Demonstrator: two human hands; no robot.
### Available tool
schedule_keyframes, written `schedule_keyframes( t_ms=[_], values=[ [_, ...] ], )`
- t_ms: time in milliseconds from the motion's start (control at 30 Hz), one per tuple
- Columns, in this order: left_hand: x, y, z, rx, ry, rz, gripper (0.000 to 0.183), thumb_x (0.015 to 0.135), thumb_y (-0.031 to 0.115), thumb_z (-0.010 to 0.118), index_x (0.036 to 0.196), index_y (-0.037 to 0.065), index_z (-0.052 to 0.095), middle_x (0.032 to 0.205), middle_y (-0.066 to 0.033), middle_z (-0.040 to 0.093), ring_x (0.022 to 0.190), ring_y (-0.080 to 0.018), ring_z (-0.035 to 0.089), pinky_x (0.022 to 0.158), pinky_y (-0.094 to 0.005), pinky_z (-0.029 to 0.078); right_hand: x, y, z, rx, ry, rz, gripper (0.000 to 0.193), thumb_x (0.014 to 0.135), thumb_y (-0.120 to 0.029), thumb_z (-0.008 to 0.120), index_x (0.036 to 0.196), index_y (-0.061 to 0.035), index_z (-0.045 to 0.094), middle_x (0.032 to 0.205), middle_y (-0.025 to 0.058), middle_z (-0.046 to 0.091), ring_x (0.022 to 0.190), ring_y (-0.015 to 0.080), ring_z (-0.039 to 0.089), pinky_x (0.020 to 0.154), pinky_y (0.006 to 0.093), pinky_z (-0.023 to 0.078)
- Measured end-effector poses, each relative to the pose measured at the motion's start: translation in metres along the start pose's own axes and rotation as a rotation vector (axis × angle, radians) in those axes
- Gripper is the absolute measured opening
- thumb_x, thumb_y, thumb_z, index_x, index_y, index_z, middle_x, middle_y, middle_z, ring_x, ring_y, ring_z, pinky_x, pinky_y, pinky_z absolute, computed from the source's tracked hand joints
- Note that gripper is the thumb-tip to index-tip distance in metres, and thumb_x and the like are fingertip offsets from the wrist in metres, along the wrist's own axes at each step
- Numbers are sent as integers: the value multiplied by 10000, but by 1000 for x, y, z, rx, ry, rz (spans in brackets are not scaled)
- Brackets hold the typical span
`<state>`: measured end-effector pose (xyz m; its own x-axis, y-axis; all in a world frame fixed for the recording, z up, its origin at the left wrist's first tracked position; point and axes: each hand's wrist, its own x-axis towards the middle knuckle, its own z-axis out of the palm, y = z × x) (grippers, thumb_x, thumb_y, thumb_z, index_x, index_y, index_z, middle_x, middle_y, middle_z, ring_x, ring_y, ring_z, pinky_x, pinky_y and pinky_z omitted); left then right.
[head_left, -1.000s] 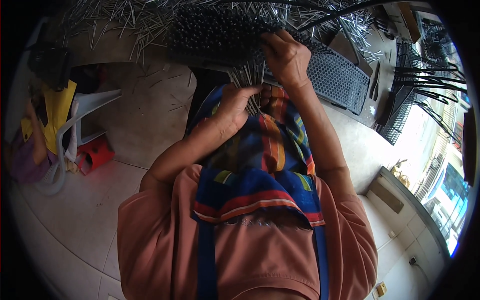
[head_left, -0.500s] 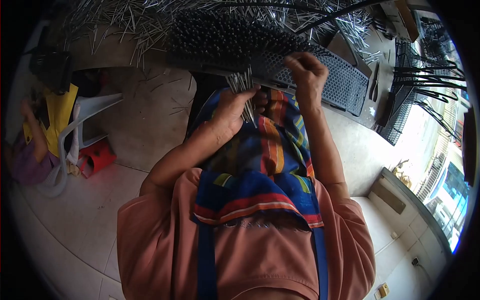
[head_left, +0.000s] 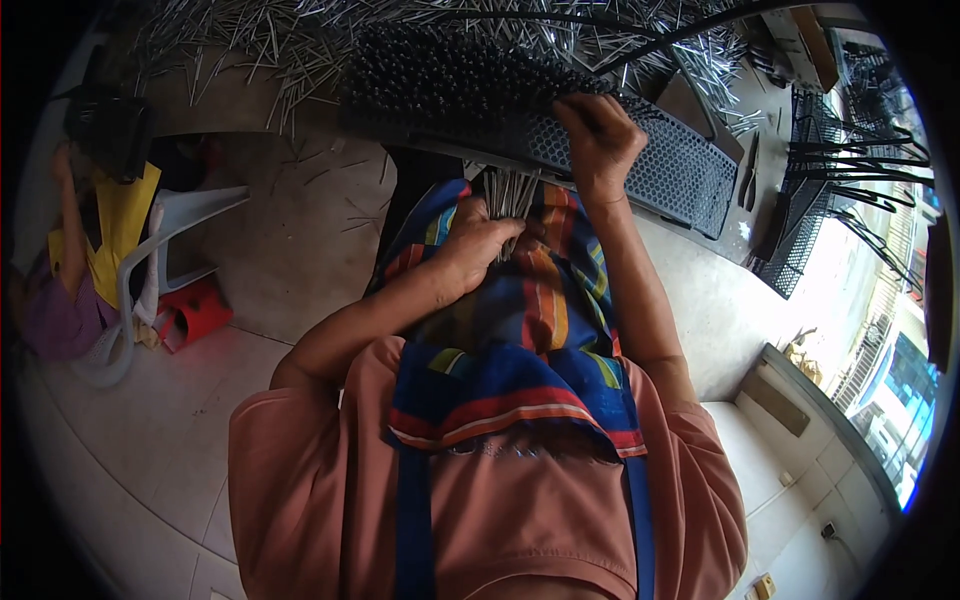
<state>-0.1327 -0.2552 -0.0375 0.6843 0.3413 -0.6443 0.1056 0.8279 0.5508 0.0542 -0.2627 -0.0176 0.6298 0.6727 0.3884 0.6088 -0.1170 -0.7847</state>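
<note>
In the head view, the left hand (head_left: 474, 245) is closed around a bundle of thin metal rods (head_left: 511, 190), thumb across them, low over the striped apron (head_left: 560, 300) and near the front edge of the black board (head_left: 690, 178). The right hand (head_left: 606, 142) is above the board, fingers curled in with the tips drawn together; whether a rod is pinched between them, I cannot tell. It is beside the line where the crowd of dark upright pins (head_left: 430, 85) gives way to bare holes. For good work here, I would keep the left grip firm enough to stop the bundle fanning out, yet loose enough that one rod slides free at a time, with the upper ends clear of the fingers. The right fingertips would do best to take each rod near its end, hold it straight over one hole, and fill along that line, so the knuckles do not knock the standing pins. A heap of loose rods (head_left: 290, 60) lies behind the board.
</note>
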Motion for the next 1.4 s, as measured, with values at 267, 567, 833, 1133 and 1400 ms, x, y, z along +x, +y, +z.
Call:
schedule_keyframes(
  t_ms=[267,567,833,1133,1400],
  values=[
    [19,8,5,-150,113,-7,121,835,-18,613,949,-10,654,846,-129,707,736,-209,694,615,-303,533,5,2,5,-134,-86,-113,107,766,-39,726,873,-40,721,735,95,647,608,182,637,564,278,482],
    [28,7,8,-295,120,-18,114,813,-38,643,918,3,662,791,-100,695,667,-192,677,563,-285,508,-3,7,-1,-406,-161,-171,184,836,-126,684,1017,-116,712,784,81,643,661,285,646,562,350,499],
    [31,5,5,-244,11,1,168,854,-26,600,1016,-16,642,892,-120,700,762,-195,678,628,-300,534,3,-6,0,-477,-281,-162,208,866,-133,646,1068,-133,698,841,100,677,694,308,661,580,377,515],
    [24,8,12,-285,-3,11,172,866,-17,588,1034,-23,625,899,-120,698,768,-195,677,639,-308,537,8,10,-1,-347,-254,-147,267,907,-189,595,1161,-126,653,827,158,689,729,331,682,600,395,526],
    [29,9,12,-300,-8,11,181,869,-12,590,1046,-9,623,910,-117,696,781,-199,678,661,-310,542,18,-3,-11,-590,-510,-155,380,913,-181,578,1293,-181,573,719,155,666,664,342,665,552,447,502]
  ],
)
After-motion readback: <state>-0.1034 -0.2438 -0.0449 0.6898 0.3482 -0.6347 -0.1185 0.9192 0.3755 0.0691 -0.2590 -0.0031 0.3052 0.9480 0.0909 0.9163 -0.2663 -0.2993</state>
